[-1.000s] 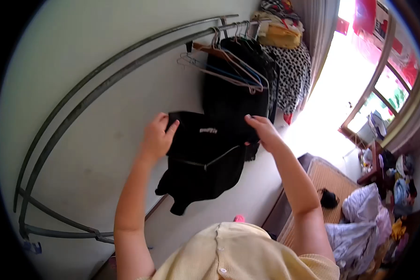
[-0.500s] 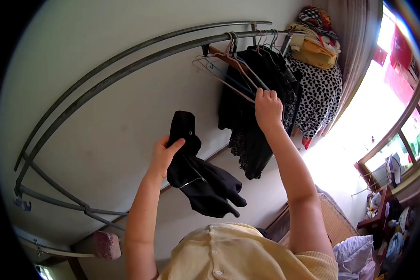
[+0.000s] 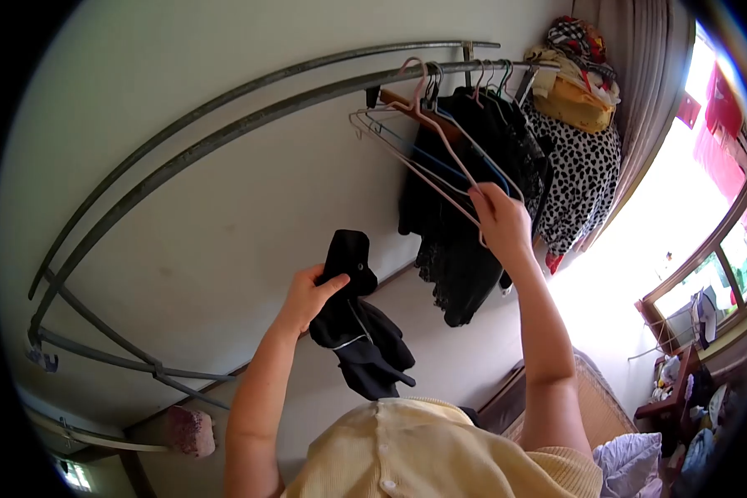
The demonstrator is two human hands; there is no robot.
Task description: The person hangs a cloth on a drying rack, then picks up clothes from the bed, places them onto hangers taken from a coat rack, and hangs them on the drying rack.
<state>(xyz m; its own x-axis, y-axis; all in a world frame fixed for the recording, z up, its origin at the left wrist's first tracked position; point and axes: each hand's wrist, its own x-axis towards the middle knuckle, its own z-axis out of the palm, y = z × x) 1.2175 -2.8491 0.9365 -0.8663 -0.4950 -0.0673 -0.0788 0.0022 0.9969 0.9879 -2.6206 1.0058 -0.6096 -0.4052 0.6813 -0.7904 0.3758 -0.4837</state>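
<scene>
My left hand (image 3: 310, 297) is closed around the top of a black garment (image 3: 358, 328) with a button and light zip lines. The rest of the garment hangs down below my fingers. Higher up and to the right, my right hand (image 3: 506, 222) grips the lower corner of a pink clothes hanger (image 3: 446, 143). That hanger carries no clothing, and its hook is at the metal rail (image 3: 249, 116); I cannot tell if it still rests there. Just behind it are a blue hanger (image 3: 423, 152), a wooden hanger (image 3: 423, 114) and black clothes (image 3: 461, 249) with lace edges.
A black-and-white spotted cloth (image 3: 585, 166) hangs at the rail's right end, with folded clothes (image 3: 574, 100) piled above. Beyond it are a curtain (image 3: 651, 100) and a bright window. A woven mat (image 3: 585, 398) and a pale bundle (image 3: 628, 465) lie at lower right.
My right hand has drawn the pink hanger toward me, and its hook now stands out in front of the others. The black garment, still in my left hand, has swung inward. The view has shifted slightly.
</scene>
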